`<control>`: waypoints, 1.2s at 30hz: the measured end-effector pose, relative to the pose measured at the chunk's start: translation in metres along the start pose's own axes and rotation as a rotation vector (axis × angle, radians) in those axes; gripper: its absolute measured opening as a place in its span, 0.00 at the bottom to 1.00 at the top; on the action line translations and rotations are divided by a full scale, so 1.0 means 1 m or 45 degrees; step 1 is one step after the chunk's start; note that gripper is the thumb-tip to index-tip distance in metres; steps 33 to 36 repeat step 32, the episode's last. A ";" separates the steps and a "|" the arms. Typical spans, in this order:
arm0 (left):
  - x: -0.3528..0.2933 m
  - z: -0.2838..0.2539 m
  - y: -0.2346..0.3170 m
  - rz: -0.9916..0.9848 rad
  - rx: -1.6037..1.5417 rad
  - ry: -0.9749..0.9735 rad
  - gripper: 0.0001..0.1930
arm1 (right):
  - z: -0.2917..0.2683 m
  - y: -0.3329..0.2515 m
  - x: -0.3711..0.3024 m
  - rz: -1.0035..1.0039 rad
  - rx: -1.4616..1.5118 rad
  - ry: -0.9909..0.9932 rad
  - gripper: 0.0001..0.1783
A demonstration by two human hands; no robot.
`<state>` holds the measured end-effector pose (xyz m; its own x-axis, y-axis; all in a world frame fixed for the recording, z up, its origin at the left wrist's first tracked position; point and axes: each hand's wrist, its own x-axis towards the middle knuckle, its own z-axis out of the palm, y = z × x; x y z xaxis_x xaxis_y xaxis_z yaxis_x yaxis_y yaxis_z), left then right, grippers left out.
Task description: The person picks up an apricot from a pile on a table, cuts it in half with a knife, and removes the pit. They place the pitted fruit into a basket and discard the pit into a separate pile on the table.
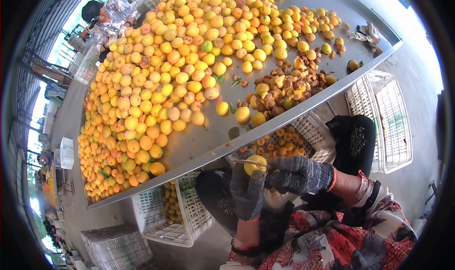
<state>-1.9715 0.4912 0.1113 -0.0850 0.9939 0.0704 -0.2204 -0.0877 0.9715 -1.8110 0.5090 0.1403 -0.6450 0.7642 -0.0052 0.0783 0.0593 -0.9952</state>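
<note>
My left hand [247,194], in a dark grey knit glove, is closed around a yellow apricot [256,167] above my lap. My right hand [303,175], gloved the same way, is closed beside it. A thin blade, apparently a small knife [246,162], lies across the top of the apricot and reaches toward the right-hand fingers; its handle is hidden in that grip. Just beyond my hands, a white crate [315,135] between my knees contains orange apricot halves [284,144].
A metal-rimmed table [189,151] bears a large heap of apricots [156,90] and a pile of brown pits and scraps [289,87]. White crates stand at left [161,218] and right [395,123]. Another person [111,21] is at the far left.
</note>
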 end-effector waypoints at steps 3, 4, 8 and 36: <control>0.000 0.001 0.007 -0.095 -0.038 0.041 0.16 | -0.006 0.000 0.001 0.121 0.172 -0.066 0.16; 0.000 0.002 0.009 -0.160 -0.014 0.040 0.17 | -0.008 0.001 0.000 0.096 0.245 -0.040 0.15; -0.001 0.013 0.006 -0.113 0.191 0.180 0.18 | -0.002 -0.008 0.011 -0.303 -0.502 0.002 0.18; 0.013 -0.002 -0.024 -0.450 -0.423 0.274 0.24 | 0.009 -0.003 0.007 0.044 0.242 0.284 0.15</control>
